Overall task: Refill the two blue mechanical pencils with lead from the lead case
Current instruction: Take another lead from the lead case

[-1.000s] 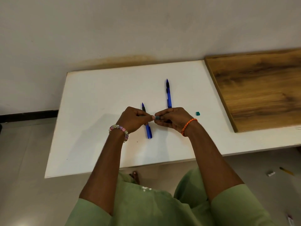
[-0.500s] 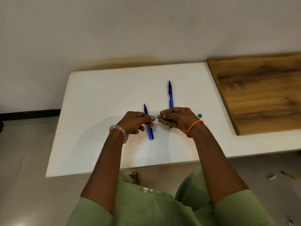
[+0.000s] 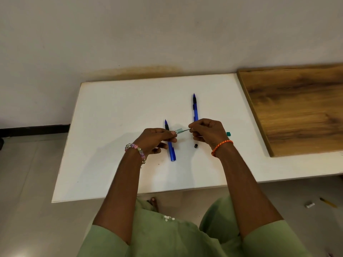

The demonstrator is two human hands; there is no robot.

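The left hand (image 3: 156, 139) pinches the lead case (image 3: 179, 130) above the 2 blue pencils (image 3: 170, 143) on the tabletop (image 3: 111, 127); right hand (image 3: 206, 132) fingers pinch a thin lead (image 3: 186, 129) at its mouth. Best drawn straight, gently. The far pencil's rear hides behind that hand; the dark cap (image 3: 196, 145) is unclear.

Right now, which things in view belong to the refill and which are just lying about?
Job:
lead case, in left hand
lead, pinched by right hand
left pencil
right pencil
black cap
green cap

Lying about:
wooden board
floor scraps
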